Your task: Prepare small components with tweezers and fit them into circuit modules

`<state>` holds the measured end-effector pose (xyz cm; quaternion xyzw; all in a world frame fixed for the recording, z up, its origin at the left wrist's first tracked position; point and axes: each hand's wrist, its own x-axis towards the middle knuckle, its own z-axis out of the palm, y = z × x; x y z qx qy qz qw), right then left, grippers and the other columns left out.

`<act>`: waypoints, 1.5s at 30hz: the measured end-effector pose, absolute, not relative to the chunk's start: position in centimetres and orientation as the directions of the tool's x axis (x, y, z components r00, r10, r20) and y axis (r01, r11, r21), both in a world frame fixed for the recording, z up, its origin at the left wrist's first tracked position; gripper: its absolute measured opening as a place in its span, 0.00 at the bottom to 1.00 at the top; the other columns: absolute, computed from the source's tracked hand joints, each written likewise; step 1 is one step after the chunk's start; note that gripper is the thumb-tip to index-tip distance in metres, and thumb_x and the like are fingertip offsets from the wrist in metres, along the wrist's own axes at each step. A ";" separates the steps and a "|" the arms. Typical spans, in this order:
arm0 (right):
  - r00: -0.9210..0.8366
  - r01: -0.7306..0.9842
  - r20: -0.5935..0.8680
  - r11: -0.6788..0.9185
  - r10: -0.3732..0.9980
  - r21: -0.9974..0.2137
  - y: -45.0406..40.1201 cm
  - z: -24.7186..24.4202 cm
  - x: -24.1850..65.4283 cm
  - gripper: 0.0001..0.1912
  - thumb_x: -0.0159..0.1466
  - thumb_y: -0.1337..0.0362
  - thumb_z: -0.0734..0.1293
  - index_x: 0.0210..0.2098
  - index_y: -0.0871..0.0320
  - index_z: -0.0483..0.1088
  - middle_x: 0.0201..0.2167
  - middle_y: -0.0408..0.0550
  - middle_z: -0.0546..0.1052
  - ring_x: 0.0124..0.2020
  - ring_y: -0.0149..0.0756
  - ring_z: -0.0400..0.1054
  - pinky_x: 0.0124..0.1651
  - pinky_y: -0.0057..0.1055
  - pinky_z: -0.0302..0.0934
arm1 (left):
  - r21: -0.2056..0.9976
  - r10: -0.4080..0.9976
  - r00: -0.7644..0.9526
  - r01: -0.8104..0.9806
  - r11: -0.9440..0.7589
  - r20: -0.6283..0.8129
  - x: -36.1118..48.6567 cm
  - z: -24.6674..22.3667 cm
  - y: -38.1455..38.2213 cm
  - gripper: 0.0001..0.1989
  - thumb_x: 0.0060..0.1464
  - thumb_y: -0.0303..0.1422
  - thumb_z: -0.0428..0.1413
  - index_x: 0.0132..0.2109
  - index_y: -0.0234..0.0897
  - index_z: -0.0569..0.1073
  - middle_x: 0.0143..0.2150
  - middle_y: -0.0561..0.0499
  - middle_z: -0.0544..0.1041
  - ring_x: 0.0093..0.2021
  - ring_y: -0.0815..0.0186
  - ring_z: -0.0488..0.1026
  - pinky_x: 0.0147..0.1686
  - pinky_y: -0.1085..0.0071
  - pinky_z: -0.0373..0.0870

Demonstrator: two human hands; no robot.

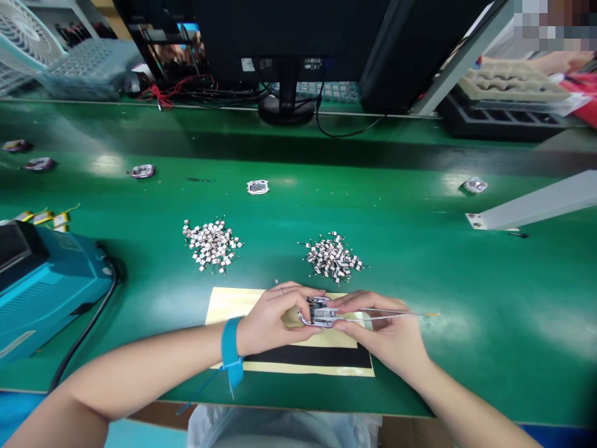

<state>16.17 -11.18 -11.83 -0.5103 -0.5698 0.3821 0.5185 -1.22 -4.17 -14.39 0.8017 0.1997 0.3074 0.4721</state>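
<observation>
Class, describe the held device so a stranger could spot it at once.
On the green bench, find the yellow sheet with its black band. Over it, the left hand grips the open device. Unlike similar pieces farther back, it is hand-held.

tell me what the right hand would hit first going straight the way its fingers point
Most likely the small open device held in the left hand: the right hand points toward it, right at its edge, though exact contact is hard to judge.
</observation>
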 end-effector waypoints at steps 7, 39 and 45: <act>0.070 0.231 0.292 0.269 0.954 -0.935 -11.5 -12.0 15.9 0.11 0.47 0.77 0.71 0.28 0.57 0.72 0.28 0.45 0.77 0.32 0.34 0.72 0.37 0.27 0.69 | 0.876 0.631 0.712 0.046 -0.480 0.308 -1.1 -14.1 -4.0 0.09 0.44 0.31 0.59 0.27 0.36 0.65 0.43 0.43 0.75 0.42 0.63 0.72 0.40 0.68 0.66; -0.051 0.126 0.377 0.380 0.925 -0.916 -11.8 -11.6 16.3 0.13 0.47 0.79 0.70 0.31 0.60 0.71 0.32 0.48 0.76 0.33 0.33 0.72 0.38 0.25 0.68 | 0.833 0.573 0.685 -0.090 -0.546 0.450 -1.1 -14.0 -3.6 0.07 0.40 0.28 0.62 0.27 0.32 0.70 0.38 0.40 0.76 0.34 0.64 0.74 0.33 0.70 0.66; -0.083 0.124 0.397 0.405 0.914 -0.906 -11.7 -11.5 16.4 0.11 0.49 0.80 0.68 0.31 0.62 0.71 0.32 0.50 0.76 0.34 0.33 0.71 0.38 0.25 0.68 | 0.844 0.581 0.686 -0.093 -0.528 0.438 -1.1 -14.2 -3.6 0.07 0.39 0.27 0.62 0.27 0.31 0.71 0.38 0.39 0.76 0.33 0.63 0.74 0.33 0.69 0.67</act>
